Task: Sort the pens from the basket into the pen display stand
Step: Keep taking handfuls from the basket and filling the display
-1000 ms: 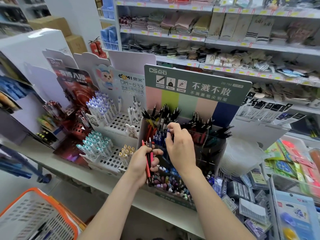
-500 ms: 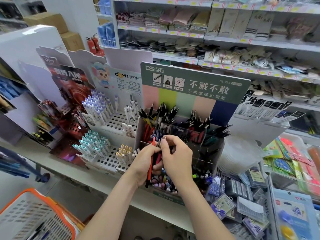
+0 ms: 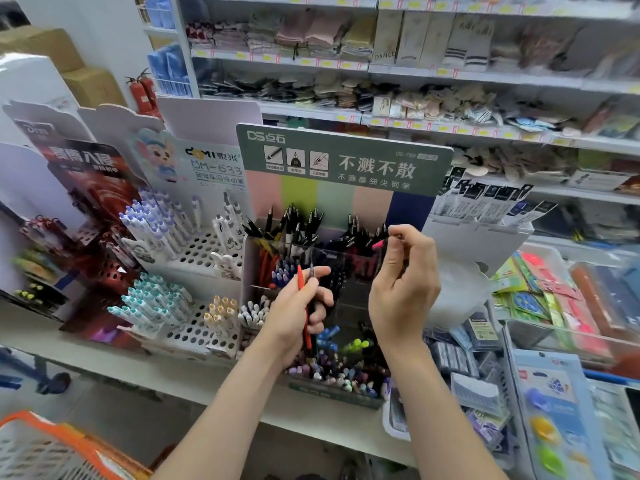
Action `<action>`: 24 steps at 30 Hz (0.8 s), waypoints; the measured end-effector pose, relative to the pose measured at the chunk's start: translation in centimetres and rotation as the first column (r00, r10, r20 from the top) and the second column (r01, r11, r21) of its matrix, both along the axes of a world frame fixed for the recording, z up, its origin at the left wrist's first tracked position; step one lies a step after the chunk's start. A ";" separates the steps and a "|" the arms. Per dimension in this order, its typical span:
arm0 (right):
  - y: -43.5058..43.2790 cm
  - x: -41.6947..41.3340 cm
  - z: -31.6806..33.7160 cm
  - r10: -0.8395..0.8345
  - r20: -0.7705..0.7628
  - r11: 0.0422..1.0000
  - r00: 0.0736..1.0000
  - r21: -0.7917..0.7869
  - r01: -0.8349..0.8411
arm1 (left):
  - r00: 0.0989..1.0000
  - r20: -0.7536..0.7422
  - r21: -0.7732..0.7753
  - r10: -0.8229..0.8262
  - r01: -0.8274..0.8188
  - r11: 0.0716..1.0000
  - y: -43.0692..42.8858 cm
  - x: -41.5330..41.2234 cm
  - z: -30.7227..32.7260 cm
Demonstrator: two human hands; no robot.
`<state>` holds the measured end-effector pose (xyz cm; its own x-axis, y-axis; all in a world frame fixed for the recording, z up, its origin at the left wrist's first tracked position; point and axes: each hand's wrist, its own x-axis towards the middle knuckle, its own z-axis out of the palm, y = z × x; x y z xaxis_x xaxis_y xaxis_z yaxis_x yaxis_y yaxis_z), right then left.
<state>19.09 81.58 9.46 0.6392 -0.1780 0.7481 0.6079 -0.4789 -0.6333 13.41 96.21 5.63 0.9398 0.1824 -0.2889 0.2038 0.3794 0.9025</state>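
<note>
Basket (image 3: 45,441) sits low at far left, mostly cut off; we cannot tell if pens remain in it. Left hand (image 3: 294,320) is in front of the stand, fingers curled round two upright pens (image 3: 302,289), one red, one dark. Pen display stand (image 3: 349,147) on the surface (image 3: 194,375) looks well stocked: black pens at the back, red and blue mid-row, mixed colours in front. Right hand (image 3: 401,289) is raised at the back-right compartment, thumb and fingertips pinching a pink-ended pen (image 3: 378,243) just above the black ones. We judge sorting midway: one going in, two left to place.
</note>
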 end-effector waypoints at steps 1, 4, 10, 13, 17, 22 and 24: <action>-0.1 0.6 0.0 0.003 0.000 0.999 1.000 -0.043 -0.003 | 1.000 -0.005 -0.043 0.012 -0.012 0.999 -0.2 0.2 0.1; -0.2 2.4 -0.5 0.016 -0.037 0.988 0.999 -0.151 -0.021 | 0.999 -0.001 -0.143 0.037 -0.036 0.989 -0.6 0.7 0.5; -0.1 5.0 0.0 -0.029 -0.030 0.959 0.999 -0.281 0.020 | 0.999 -0.036 -0.215 0.034 -0.041 0.976 -0.6 0.8 0.4; -0.4 5.2 0.3 -0.002 -0.089 0.984 0.996 -0.178 -0.014 | 0.998 -0.048 -0.190 0.027 -0.036 0.981 -0.4 0.6 0.3; -0.9 5.6 0.3 0.031 -0.203 0.990 0.979 -0.126 -0.057 | 0.997 -0.082 -0.102 0.001 -0.009 0.995 -0.1 0.5 0.1; -1.2 6.8 0.2 0.033 -0.303 0.985 0.953 -0.153 -0.082 | 0.993 -0.103 -0.083 -0.064 0.056 0.995 -0.1 0.5 0.1; -1.3 6.9 0.0 0.043 -0.338 0.972 0.940 -0.203 -0.118 | 0.992 -0.105 -0.083 -0.076 0.067 0.994 -0.3 0.6 0.1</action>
<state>26.01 80.30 9.44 0.8611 0.0274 0.5077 0.4255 -0.5856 -0.6900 13.97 95.95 5.74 0.9124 0.0886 -0.3997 0.3270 0.4298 0.8416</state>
